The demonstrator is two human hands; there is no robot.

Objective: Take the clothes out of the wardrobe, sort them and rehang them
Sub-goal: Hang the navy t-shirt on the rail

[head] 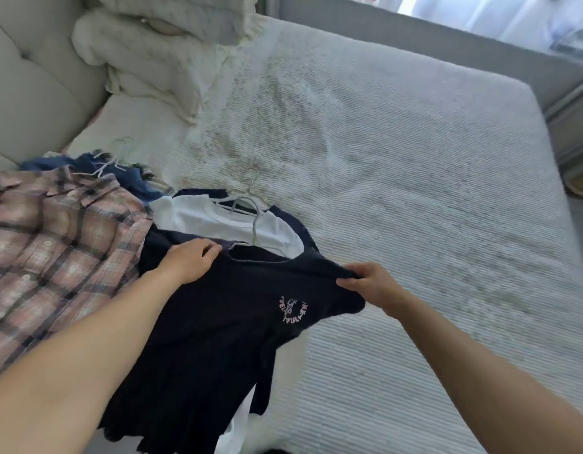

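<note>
Both hands pinch navy T-shirt (pixel 218 322) shoulders, left hand (pixel 188 262), right hand (pixel 368 283); sorting step; next likely: lay on white T-shirt (pixel 224 221)

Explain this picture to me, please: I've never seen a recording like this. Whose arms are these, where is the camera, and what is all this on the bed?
There is no machine here. A person wears one wide-angle camera on the head, looking forward and down, so the two bare arms you see are their own.

The left hand grips a dark navy T-shirt near its collar, and the right hand pinches its shoulder edge. The shirt has a small pink printed logo on the chest.

Under it lies a white T-shirt on a pale hanger, with another dark garment beneath that. To the left is a pink plaid shirt, and behind that some blue clothes with more hangers.

All of this lies on a bed with a ribbed whitish cover. A bundled cream blanket sits at the far end.
</note>
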